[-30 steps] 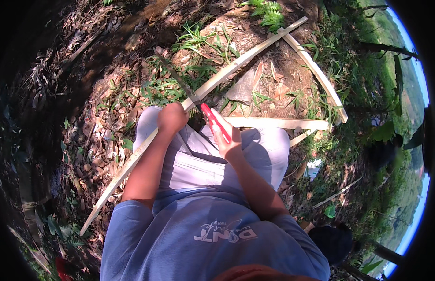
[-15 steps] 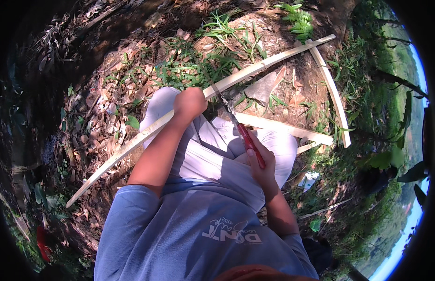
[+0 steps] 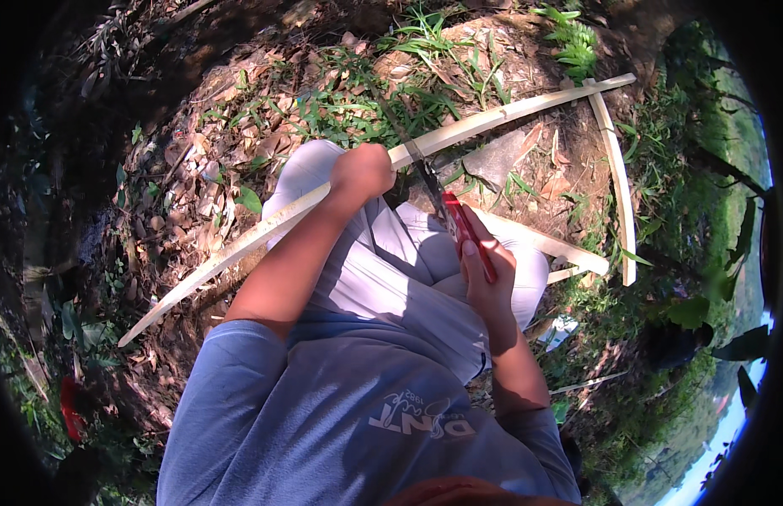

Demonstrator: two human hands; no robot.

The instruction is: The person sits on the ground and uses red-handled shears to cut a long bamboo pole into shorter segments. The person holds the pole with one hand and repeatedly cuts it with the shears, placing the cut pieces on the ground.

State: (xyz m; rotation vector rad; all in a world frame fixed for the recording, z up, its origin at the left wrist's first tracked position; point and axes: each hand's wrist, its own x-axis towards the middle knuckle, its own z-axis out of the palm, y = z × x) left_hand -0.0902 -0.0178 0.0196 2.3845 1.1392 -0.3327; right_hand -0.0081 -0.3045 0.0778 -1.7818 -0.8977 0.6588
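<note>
A long pale wooden strip (image 3: 484, 120) runs slantwise across my lap, from the lower left to the upper right. My left hand (image 3: 363, 175) is closed around it near its middle, above my knee. Just right of that fist, the dark blade of a hand saw (image 3: 468, 233) crosses the strip. My right hand (image 3: 491, 274) grips the saw's red handle, with the thumb along it. The blade's far end reaches past the strip over the grass. Whether the blade has cut into the wood cannot be made out.
Another pale strip (image 3: 613, 160) lies at the right, its upper end touching the long strip. A shorter wooden piece (image 3: 543, 240) rests by my right knee. Dry leaves (image 3: 206, 169), grass and a fern (image 3: 574, 46) surround me. Something red (image 3: 72, 409) lies at lower left.
The saw has slid forward through my right hand's push, bringing its red handle closer to the strip. My left hand keeps its hold. The whole view has shifted slightly.
</note>
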